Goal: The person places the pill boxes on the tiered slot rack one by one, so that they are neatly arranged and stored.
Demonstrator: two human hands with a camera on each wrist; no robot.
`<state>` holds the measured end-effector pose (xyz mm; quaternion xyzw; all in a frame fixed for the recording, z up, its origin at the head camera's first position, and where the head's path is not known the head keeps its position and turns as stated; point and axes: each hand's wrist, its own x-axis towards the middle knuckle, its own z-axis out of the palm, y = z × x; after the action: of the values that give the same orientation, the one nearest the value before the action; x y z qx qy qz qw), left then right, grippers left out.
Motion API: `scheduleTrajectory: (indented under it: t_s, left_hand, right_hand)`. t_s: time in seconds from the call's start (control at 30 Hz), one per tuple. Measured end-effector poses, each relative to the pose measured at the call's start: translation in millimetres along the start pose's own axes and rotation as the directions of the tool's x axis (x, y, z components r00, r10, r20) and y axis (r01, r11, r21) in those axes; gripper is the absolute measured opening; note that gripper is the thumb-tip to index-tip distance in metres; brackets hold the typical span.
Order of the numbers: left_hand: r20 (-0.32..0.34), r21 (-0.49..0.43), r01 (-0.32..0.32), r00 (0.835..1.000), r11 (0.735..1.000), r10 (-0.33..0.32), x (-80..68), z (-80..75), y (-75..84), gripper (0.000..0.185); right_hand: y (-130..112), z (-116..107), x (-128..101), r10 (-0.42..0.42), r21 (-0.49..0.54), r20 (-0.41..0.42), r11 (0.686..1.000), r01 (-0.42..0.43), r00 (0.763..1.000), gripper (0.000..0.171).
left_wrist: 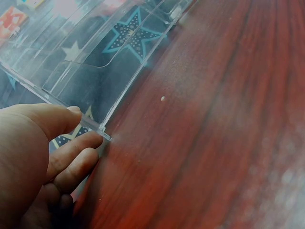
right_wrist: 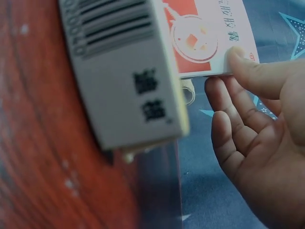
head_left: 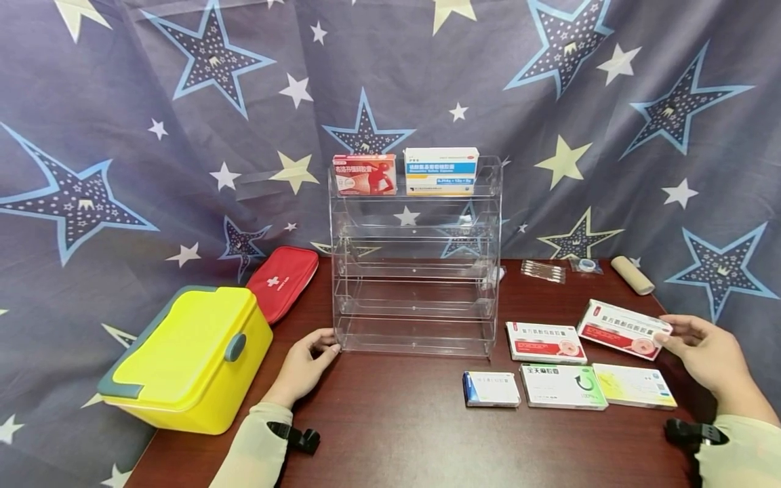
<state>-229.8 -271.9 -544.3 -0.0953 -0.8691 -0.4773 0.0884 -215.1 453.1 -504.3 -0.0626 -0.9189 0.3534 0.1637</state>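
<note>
Red-and-white box (head_left: pixel 624 329): we are lifting it off the worktop (head_left: pixel 415 413) at the right, near the other boxes.
Right hand (head_left: pixel 708 352): we are pinching its end, thumb on top.
Handling: we are judging it light, crushable card; best held by the edges.
Left hand (head_left: pixel 305 366): fingers are loosely curled, touching the clear rack (head_left: pixel 415 271).

Grey-blue fabric backdrop (head_left: pixel 152 169) printed with blue-outlined, white and pale yellow stars, hung in soft folds across whole rear, draping down past both table sides. Dark reddish-brown glossy wooden table (head_left: pixel 396 434) in front, grain running front to back, faint dust specks on surface. Even, diffuse lighting; soft sheen on tabletop, no hard shadows. Floor, windows out of sight.
</note>
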Motion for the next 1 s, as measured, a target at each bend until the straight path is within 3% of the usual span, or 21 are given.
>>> scheduleTrajectory:
  t_s: [0.17, 0.23, 0.37, 0.43, 0.6, 0.67, 0.73, 0.9, 0.97, 1.0]
  left_hand:
    - [0.008, -0.006, -0.008, 1.000, 1.000, 0.008, -0.8, 0.1, -1.1, 0.027]
    - [0.006, -0.003, -0.004, 1.000, 1.000, 0.004, -1.5, -0.4, -1.9, 0.028]
    - [0.003, 0.006, 0.002, 1.000, 1.000, -0.002, -2.1, -1.0, -3.4, 0.028]
    - [0.004, 0.007, 0.001, 1.000, 1.000, -0.001, -1.7, -0.9, -2.8, 0.028]
    - [0.012, 0.003, 0.003, 1.000, 1.000, -0.003, -0.4, -0.8, -0.4, 0.029]
    - [0.012, 0.001, 0.002, 1.000, 1.000, -0.002, -0.4, -0.6, -0.5, 0.029]
    - [0.010, 0.000, 0.003, 1.000, 1.000, -0.003, -0.4, -0.8, -0.2, 0.029]
    - [0.008, -0.004, 0.010, 1.000, 1.000, -0.010, -0.1, -1.2, 0.7, 0.029]
    - [0.009, -0.005, 0.012, 1.000, 1.000, -0.012, 0.1, -1.2, 0.9, 0.029]
    - [0.009, -0.004, 0.013, 1.000, 1.000, -0.013, 0.1, -1.2, 0.8, 0.029]
  right_hand:
    - [-2.8, -0.4, -1.0, 0.035, 0.149, -0.084, 0.989, -0.022, 0.996, 0.029]
    - [-5.9, 1.1, -0.3, 0.054, 0.238, -0.099, 0.971, -0.029, 0.994, 0.024]
    - [-21.7, 1.4, 2.4, 0.076, 0.403, -0.107, 0.915, -0.027, 0.991, 0.031]
    - [-35.5, 0.4, 4.4, 0.064, 0.527, -0.121, 0.850, 0.009, 0.991, 0.032]
    - [-89.9, -1.6, 11.5, -0.062, 0.782, -0.163, 0.601, 0.168, 0.985, 0.036]
    - [-120.0, -2.5, 16.4, -0.140, 0.788, -0.166, 0.576, 0.217, 0.976, 0.036]
    - [-152.9, -3.5, 23.3, -0.207, 0.778, -0.165, 0.573, 0.256, 0.964, 0.036]
    - [-237.2, -2.7, 42.9, -0.292, 0.569, -0.146, 0.757, 0.322, 0.945, 0.036]
    - [-267.2, 2.8, 52.0, -0.315, 0.472, -0.130, 0.814, 0.339, 0.940, 0.036]
    - [-281.7, 7.1, 56.5, -0.326, 0.445, -0.124, 0.826, 0.346, 0.937, 0.036]
